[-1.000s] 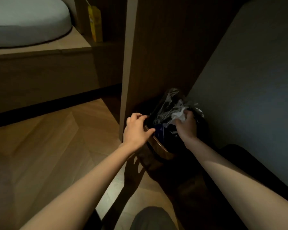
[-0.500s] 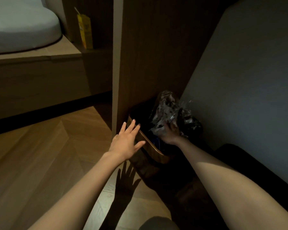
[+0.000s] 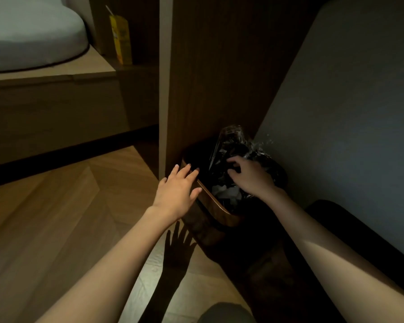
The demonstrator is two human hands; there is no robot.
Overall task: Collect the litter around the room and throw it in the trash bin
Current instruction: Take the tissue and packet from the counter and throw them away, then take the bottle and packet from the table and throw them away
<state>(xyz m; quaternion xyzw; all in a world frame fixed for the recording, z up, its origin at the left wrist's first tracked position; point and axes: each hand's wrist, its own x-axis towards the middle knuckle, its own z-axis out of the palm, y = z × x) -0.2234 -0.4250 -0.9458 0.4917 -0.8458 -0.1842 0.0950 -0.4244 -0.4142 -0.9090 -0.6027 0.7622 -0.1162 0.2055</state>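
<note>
A brown trash bin (image 3: 216, 205) lined with a dark plastic bag stands on the floor between a wooden panel and a grey wall. White crumpled paper (image 3: 226, 193) lies inside it, and clear crinkled plastic (image 3: 231, 141) sticks up at its far side. My left hand (image 3: 176, 192) hovers at the bin's near-left rim with fingers straight and spread, holding nothing. Over the bin's opening, my right hand (image 3: 250, 177) hangs with fingers loosely curled above the litter, and I see nothing gripped in it.
A yellow drink carton (image 3: 120, 39) with a straw stands on a low wooden ledge at the upper left, beside a grey cushion (image 3: 30, 40). The vertical wooden panel (image 3: 210, 73) rises right behind the bin. Wood floor (image 3: 56, 217) spreads to the left.
My left hand let go of the bin's rim and opened flat. My right hand pushed the white paper down into the bin, then lifted out with its fingers loose.
</note>
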